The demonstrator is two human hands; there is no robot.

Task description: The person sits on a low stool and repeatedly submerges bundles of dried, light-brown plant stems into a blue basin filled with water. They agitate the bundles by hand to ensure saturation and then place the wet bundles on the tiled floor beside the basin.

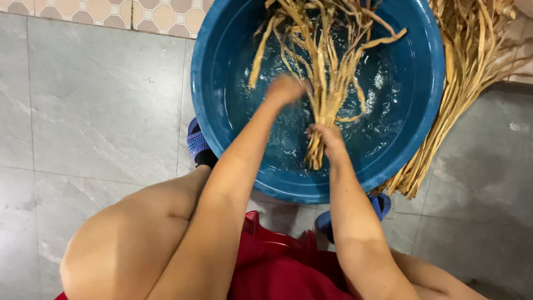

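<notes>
Head view: right hand (328,138) clenches the stalk bundle (325,89) near its cut ends, keeping it under the water in the blue basin (222,111) on the floor (94,111). Left hand (284,89) is blurred beside the stalks; its grip I cannot tell. Dry stalks (461,83) lean against the basin's right rim, close to hand.

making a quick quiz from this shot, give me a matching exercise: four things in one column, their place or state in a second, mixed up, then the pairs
1 blue basin
2 left hand
3 right hand
4 dry fibre pile

a grips the wet fibre bundle near its lower end
b blurred, over the water
c lies on the grey floor beside the basin
d holds water

Pairs: 1-d, 2-b, 3-a, 4-c
</notes>
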